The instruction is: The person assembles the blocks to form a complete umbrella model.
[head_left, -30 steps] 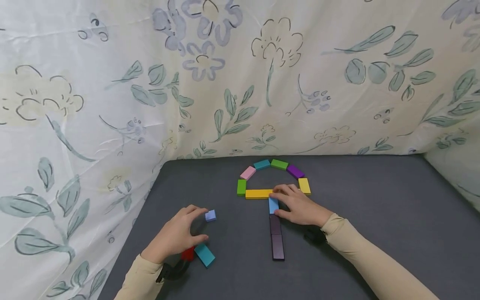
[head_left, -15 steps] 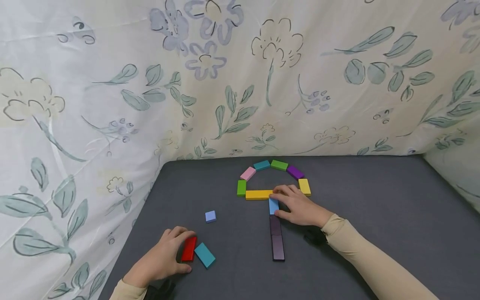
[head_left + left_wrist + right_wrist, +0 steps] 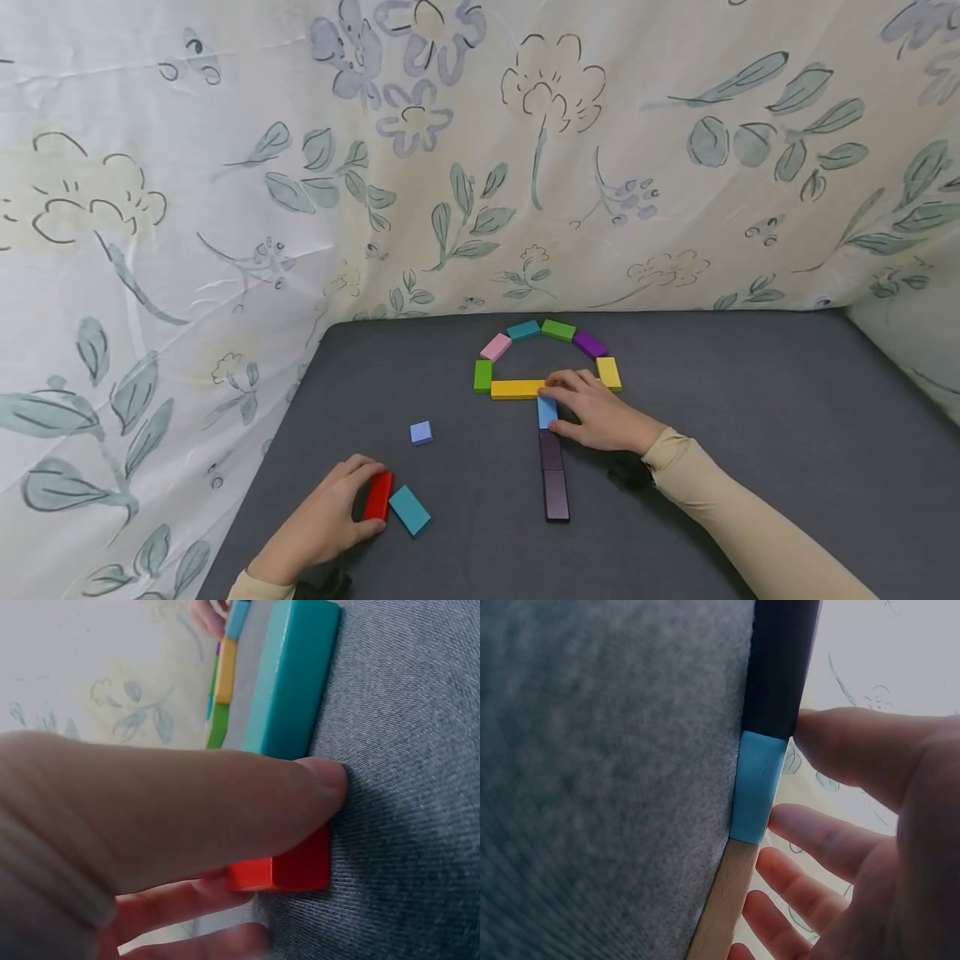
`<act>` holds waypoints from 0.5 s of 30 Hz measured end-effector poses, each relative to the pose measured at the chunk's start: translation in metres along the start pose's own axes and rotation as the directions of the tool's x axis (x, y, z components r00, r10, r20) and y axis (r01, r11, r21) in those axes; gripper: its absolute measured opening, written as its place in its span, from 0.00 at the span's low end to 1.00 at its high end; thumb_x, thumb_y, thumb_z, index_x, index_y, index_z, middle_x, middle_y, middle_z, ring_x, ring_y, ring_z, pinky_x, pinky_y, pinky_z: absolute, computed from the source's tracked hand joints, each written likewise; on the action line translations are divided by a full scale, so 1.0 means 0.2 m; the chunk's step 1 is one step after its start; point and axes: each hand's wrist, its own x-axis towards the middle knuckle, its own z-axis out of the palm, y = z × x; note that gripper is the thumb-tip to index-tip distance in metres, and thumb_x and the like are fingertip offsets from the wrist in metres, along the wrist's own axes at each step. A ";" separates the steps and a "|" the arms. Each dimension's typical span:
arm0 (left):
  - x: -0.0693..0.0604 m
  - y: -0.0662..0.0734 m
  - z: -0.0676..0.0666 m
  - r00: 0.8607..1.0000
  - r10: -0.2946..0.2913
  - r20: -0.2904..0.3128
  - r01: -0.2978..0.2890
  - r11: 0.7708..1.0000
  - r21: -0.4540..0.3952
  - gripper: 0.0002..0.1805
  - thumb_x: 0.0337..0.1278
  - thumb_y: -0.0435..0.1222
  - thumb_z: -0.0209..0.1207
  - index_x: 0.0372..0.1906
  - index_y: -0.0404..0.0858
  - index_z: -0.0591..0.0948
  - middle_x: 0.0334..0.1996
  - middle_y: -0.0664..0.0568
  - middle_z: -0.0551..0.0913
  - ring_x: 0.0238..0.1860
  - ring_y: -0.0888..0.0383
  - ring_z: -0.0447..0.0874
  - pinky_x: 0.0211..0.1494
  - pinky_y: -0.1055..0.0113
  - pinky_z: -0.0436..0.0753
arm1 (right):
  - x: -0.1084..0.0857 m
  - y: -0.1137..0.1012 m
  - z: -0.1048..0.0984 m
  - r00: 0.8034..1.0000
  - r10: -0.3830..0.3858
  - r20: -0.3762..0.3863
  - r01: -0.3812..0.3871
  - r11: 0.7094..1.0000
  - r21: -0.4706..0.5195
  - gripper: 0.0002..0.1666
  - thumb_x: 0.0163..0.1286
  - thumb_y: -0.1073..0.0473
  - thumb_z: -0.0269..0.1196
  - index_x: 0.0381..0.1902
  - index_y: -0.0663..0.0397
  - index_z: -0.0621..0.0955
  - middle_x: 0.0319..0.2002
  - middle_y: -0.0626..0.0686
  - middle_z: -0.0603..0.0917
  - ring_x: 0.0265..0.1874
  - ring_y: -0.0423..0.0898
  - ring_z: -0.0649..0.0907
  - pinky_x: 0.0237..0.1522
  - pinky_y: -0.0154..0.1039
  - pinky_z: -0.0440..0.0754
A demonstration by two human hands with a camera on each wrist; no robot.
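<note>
At the lower left in the head view, my left hand [image 3: 318, 521] grips a red block [image 3: 379, 497] by its ends, thumb at the near end and fingers at the far end. In the left wrist view the thumb covers part of the red block [image 3: 300, 866]. A teal block [image 3: 409, 510] lies right beside it. My right hand [image 3: 600, 412] rests with fingertips on the light blue block [image 3: 547, 412] and the long yellow-orange block [image 3: 517, 389]. In the right wrist view its thumb touches near the joint of the blue block [image 3: 757, 787] and a dark block [image 3: 780, 667].
Two dark purple blocks [image 3: 555, 494] continue the column toward me. An arch of coloured blocks, including a green one [image 3: 558, 330] and a yellow one [image 3: 609, 373], stands behind. A small periwinkle block [image 3: 421, 432] lies alone at left. Floral cloth [image 3: 450, 208] hangs behind the dark table [image 3: 750, 417].
My left hand has moved from beside the small periwinkle block down and left to the red block, and its thumb has closed onto it. My right hand stays in place.
</note>
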 end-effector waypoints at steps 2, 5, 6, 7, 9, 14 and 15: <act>0.00 0.00 0.00 1.000 0.008 -0.013 -0.008 1.000 -0.005 0.35 0.43 0.41 0.82 0.60 0.38 0.82 0.54 0.56 0.79 0.52 0.58 0.76 0.53 0.60 0.84 | 0.00 0.00 0.00 1.000 0.000 -0.001 0.000 1.000 -0.002 0.29 0.75 0.52 0.67 0.69 0.58 0.78 0.68 0.60 0.73 0.64 0.59 0.71 0.64 0.61 0.74; 0.01 -0.01 0.00 0.999 0.007 -0.039 -0.007 1.000 -0.012 0.34 0.42 0.40 0.82 0.58 0.38 0.83 0.53 0.56 0.80 0.51 0.58 0.78 0.53 0.61 0.85 | 0.01 0.00 0.00 1.000 0.003 -0.001 -0.003 1.000 0.001 0.29 0.75 0.53 0.67 0.69 0.58 0.78 0.68 0.60 0.73 0.64 0.59 0.71 0.64 0.61 0.74; 0.01 -0.01 -0.01 0.999 0.000 -0.050 -0.001 1.000 -0.017 0.34 0.42 0.39 0.82 0.58 0.38 0.83 0.53 0.56 0.80 0.50 0.59 0.78 0.52 0.61 0.85 | 0.01 0.00 0.00 1.000 0.000 -0.002 0.000 1.000 -0.001 0.29 0.75 0.53 0.67 0.69 0.58 0.78 0.68 0.60 0.73 0.64 0.59 0.71 0.64 0.61 0.74; 0.02 -0.01 -0.01 0.998 -0.010 -0.062 0.008 1.000 -0.020 0.34 0.41 0.39 0.83 0.58 0.38 0.83 0.53 0.56 0.80 0.49 0.59 0.79 0.52 0.62 0.85 | 0.01 0.00 0.00 1.000 0.001 -0.004 -0.001 1.000 -0.001 0.29 0.75 0.53 0.67 0.69 0.58 0.78 0.68 0.60 0.73 0.64 0.59 0.71 0.64 0.61 0.74; 0.03 0.00 -0.01 0.996 -0.023 -0.087 0.020 0.999 -0.032 0.33 0.41 0.38 0.83 0.57 0.38 0.83 0.53 0.56 0.80 0.49 0.60 0.80 0.51 0.62 0.86 | 0.02 0.01 0.00 1.000 0.001 -0.007 -0.001 1.000 -0.004 0.29 0.75 0.53 0.67 0.69 0.59 0.78 0.68 0.60 0.73 0.64 0.59 0.71 0.64 0.60 0.75; 0.06 0.06 -0.04 0.993 0.004 -0.115 -0.009 0.999 -0.041 0.33 0.44 0.39 0.82 0.60 0.40 0.83 0.54 0.57 0.79 0.49 0.59 0.80 0.50 0.64 0.87 | 0.03 0.01 0.00 1.000 0.013 -0.010 -0.013 1.000 -0.004 0.30 0.75 0.53 0.67 0.70 0.58 0.78 0.69 0.60 0.73 0.64 0.59 0.71 0.64 0.60 0.75; 0.07 0.08 -0.05 0.993 0.027 -0.115 -0.032 0.999 -0.044 0.33 0.45 0.39 0.81 0.60 0.40 0.83 0.54 0.57 0.79 0.50 0.59 0.80 0.50 0.64 0.87 | 0.03 0.01 0.00 1.000 0.014 -0.009 -0.014 1.000 -0.003 0.30 0.74 0.53 0.67 0.70 0.58 0.78 0.69 0.60 0.73 0.64 0.59 0.71 0.64 0.60 0.75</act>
